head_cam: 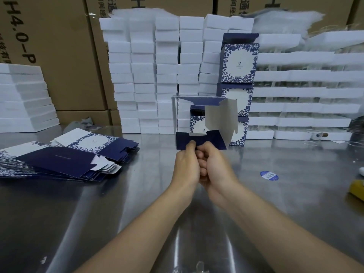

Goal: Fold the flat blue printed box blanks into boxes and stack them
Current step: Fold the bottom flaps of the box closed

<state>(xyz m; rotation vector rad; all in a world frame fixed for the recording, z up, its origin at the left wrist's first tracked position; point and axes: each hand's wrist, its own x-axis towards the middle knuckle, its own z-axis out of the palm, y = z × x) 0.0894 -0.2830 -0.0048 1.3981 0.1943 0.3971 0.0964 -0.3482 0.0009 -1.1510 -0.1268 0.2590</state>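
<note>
**Operator:** Where is the workpiece relative to the hands?

**Inspector:** The half-formed box (218,119) is held upright just above and beyond both hands, over the steel table (285,203). Its open interior faces the camera.

**Operator:** What is the grip state?

**Inspector:** The left hand (187,164) has its fingers curled and its thumb pressed on the dark blue lower flap (213,141), pinching it. The right hand (216,168) also has its fingers curled. It touches the left hand and grips the same flap along its near edge.

**Operator:** Where is the stock?

**Inspector:** The flat blanks (65,160) lie in a fanned pile on the table, well to the left of the hands. The finished boxes (239,64) stand in a column behind the held box, slightly to its right, against the white foam blocks (145,75).
</note>
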